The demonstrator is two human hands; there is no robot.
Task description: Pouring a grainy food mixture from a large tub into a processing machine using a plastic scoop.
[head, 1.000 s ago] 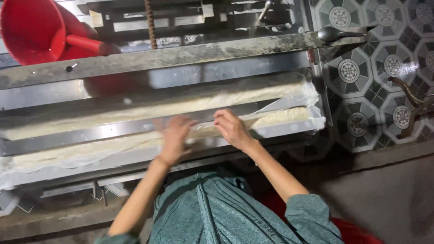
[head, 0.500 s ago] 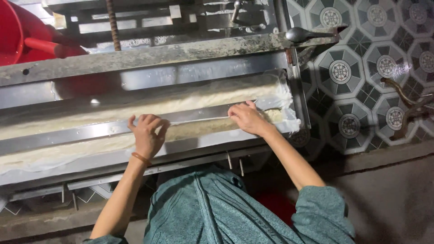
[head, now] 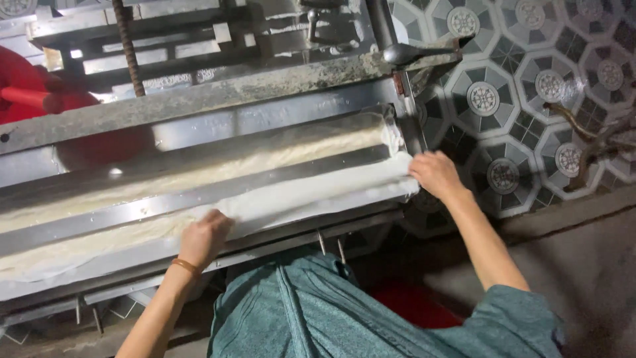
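Observation:
A long steel trough (head: 218,122) runs across the view, lined with white cloth (head: 311,195) and filled with pale curd-like mass (head: 278,156). My left hand (head: 204,237) presses on the cloth along the near rail, fingers curled over its fold; an orange band circles the wrist. My right hand (head: 434,174) rests at the right end of the trough, gripping the cloth's corner by the frame. A narrow metal bar (head: 199,195) lies lengthwise between the two cloth-covered strips.
A red plastic scoop (head: 33,99) sits at the upper left beyond the trough. A rusty threaded rod (head: 127,46) and grey metal framing stand behind. Patterned floor tiles (head: 530,86) lie to the right; a metal ladle (head: 411,53) rests on the frame.
My hands have spread apart: the right slid to the trough's right end, the left moved nearer along the front edge. The cloth is now folded over the near strip.

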